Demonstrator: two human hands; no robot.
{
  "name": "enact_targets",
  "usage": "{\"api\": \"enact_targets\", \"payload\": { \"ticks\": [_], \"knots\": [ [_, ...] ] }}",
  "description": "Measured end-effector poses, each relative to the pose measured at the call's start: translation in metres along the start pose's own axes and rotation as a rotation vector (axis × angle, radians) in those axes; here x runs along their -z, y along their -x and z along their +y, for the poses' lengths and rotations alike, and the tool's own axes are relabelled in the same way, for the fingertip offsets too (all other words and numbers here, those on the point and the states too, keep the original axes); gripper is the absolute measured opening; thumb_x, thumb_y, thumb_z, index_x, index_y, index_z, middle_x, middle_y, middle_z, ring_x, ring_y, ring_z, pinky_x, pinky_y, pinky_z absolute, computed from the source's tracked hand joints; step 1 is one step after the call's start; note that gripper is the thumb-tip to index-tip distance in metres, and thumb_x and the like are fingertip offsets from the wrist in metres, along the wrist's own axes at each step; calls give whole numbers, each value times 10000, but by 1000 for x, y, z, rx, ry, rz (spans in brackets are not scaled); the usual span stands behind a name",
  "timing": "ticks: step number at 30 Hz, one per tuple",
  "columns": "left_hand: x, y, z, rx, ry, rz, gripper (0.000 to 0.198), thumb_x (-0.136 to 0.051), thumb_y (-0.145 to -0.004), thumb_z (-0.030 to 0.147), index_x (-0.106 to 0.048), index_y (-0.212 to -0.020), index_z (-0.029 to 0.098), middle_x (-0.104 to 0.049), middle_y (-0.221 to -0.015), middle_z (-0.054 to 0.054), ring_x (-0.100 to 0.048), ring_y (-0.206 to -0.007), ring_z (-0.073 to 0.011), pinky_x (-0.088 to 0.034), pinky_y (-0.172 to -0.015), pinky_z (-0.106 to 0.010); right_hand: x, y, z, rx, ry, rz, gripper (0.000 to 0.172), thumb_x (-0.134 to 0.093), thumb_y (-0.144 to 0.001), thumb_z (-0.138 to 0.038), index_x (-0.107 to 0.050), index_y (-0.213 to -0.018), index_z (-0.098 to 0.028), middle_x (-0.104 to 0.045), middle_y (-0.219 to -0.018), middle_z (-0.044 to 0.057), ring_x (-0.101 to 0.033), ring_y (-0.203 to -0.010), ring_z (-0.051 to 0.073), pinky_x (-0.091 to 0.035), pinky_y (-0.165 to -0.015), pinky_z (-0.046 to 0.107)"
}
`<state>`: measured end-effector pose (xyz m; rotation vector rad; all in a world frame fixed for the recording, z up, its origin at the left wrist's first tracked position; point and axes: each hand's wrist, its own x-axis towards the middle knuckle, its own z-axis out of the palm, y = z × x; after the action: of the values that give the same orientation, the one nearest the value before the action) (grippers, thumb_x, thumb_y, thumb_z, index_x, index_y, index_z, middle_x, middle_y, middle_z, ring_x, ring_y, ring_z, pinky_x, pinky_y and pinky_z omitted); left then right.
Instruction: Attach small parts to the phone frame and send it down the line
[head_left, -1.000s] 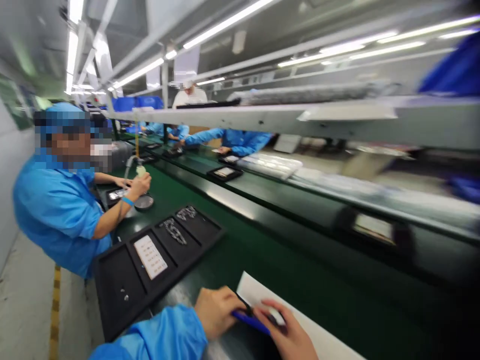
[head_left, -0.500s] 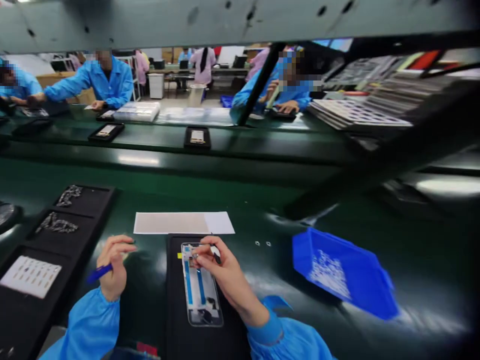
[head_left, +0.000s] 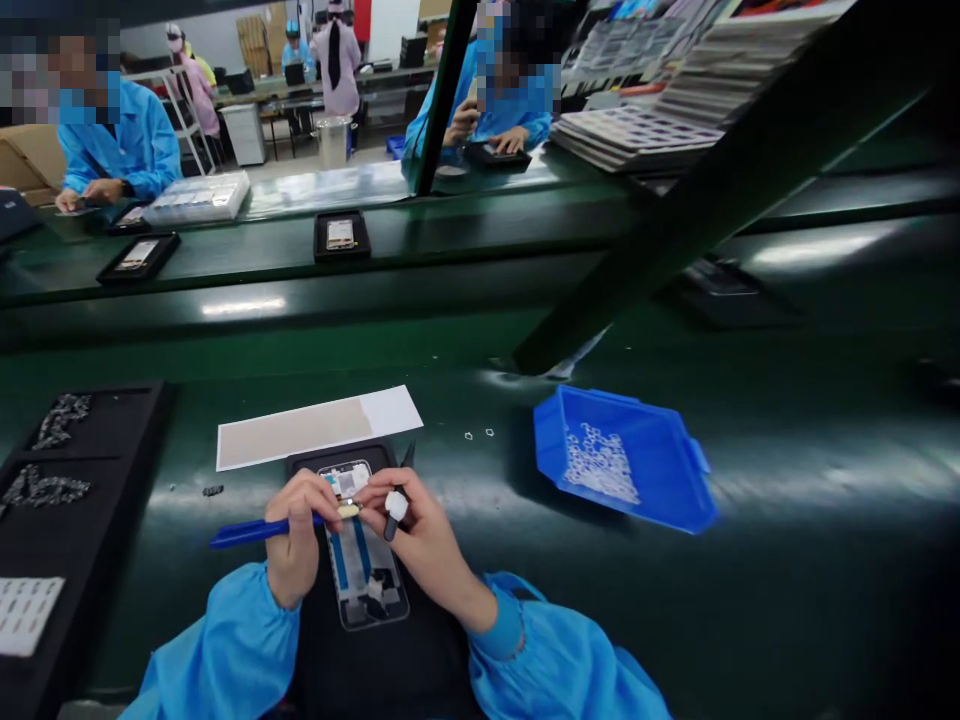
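My left hand (head_left: 298, 530) is closed round a blue pen-like tool (head_left: 247, 531) that sticks out to the left, its tip at the top of an open phone frame (head_left: 364, 560). The frame lies in a black tray (head_left: 304, 465) on the green bench. My right hand (head_left: 416, 525) is closed on a thin dark tool with a white cap (head_left: 395, 508), held beside the frame's upper right edge. Both hands meet over the frame's top end.
A sheet of paper (head_left: 315, 427) lies just beyond the tray. A blue bin (head_left: 660, 490) of small pale parts stands to the right. A black compartment tray (head_left: 112, 420) with parts is at left. Other workers in blue sit across the conveyor (head_left: 450, 240), which carries phone trays.
The view swung from the left neighbour down to my own station. My left hand moved right, bringing the blue tool to the phone frame, and both hands now meet at its top.
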<state>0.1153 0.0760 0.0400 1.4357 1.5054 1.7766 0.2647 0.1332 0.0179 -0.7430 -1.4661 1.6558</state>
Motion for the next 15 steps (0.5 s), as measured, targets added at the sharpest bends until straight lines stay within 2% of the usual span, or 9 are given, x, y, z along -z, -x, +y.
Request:
{"api": "enact_targets", "payload": {
  "ticks": [6,11,13,15],
  "knots": [
    [4,1,-6,190,189,-57,467,-412,-1000,439,-593,-672,158,-579,-732,-19,-587,-533,-100,-499,-540,-241,-2,1,3,90,32,24,267,-724,-837,-251,-569,-1054,-253,-690,-901,4,-680,-787,159,-564,-754,290],
    [5,0,-8,411,330,-149,195,-605,-921,376,-620,-907,182,-629,-930,-29,-688,-737,-137,-579,-726,-272,-1,0,3,203,135,178,235,-725,-831,-198,-597,-1018,-260,-690,-880,-2,-686,-778,154,-571,-735,275],
    [5,0,-8,442,324,-132,179,-625,-910,361,-610,-961,190,-656,-967,-36,-707,-769,-146,-592,-766,-289,0,-2,2,224,151,212,249,-723,-827,-186,-598,-1028,-264,-693,-892,-2,-690,-801,154,-573,-751,274],
    [5,1,-7,411,271,-96,159,-631,-906,336,-603,-969,193,-676,-961,-35,-713,-759,-144,-601,-760,-286,1,-3,3,216,121,223,294,-728,-818,-192,-582,-1063,-267,-697,-929,6,-695,-832,159,-576,-757,275]
  ]
}}
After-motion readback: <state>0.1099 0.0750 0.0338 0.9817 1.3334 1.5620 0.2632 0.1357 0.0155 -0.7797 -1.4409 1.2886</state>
